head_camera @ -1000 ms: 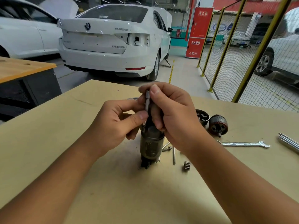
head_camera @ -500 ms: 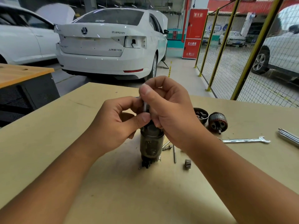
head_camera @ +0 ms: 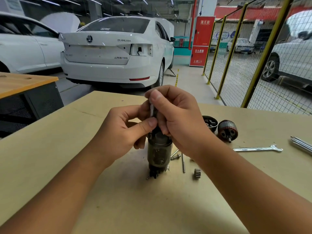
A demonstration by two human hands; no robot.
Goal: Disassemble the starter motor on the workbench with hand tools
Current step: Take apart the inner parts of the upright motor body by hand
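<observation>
The motor (head_camera: 159, 153) stands upright on the counter (head_camera: 50, 157). A gear (head_camera: 197, 173) and bolts (head_camera: 183, 162) lie just right of it. Above it, left hand (head_camera: 121, 137) and right hand (head_camera: 179, 120) fingers pinch a shaft (head_camera: 152, 110). A wrench (head_camera: 258, 148) lies farther right of the motor.

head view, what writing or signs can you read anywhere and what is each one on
"消火栓": white characters at the top of the red cabinet.
"灭火器箱": on its lower panel, somewhat blurred.
"火警119": at the cabinet's foot.
"SUPERB": lettering on the white car's boot lid, blurred.
Chinese badge low on the boot lid: too blurred to read.
Starter motor body, wrench: no readable marks.
</observation>
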